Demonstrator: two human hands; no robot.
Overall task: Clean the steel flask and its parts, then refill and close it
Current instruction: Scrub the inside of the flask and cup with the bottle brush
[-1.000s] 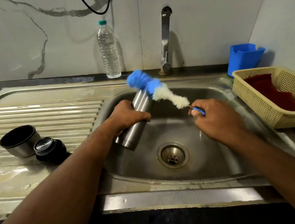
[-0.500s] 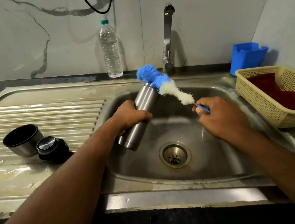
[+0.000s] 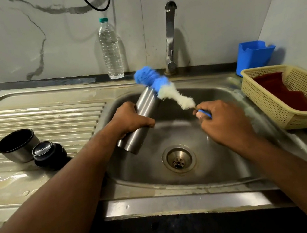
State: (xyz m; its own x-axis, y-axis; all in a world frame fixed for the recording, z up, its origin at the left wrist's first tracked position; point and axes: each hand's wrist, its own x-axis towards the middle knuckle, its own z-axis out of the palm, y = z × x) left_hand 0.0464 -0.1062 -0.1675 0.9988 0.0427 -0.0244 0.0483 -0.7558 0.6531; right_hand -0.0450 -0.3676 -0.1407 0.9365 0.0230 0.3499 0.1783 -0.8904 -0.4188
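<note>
- Head view: left hand clamped round flask, right hand pinching brush handle
- Cup & cap at 9 o'clock, off
- Scrubbing stage; refill, closing left

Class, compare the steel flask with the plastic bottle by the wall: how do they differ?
The flask is opaque steel; the bottle is clear plastic. The flask is tilted over the sink, gripped by the left hand; the bottle stands upright, untouched. The flask is open; the bottle wears a green cap. Both are tall cylinders.

silver flask, blue-white brush, yellow basket
</note>
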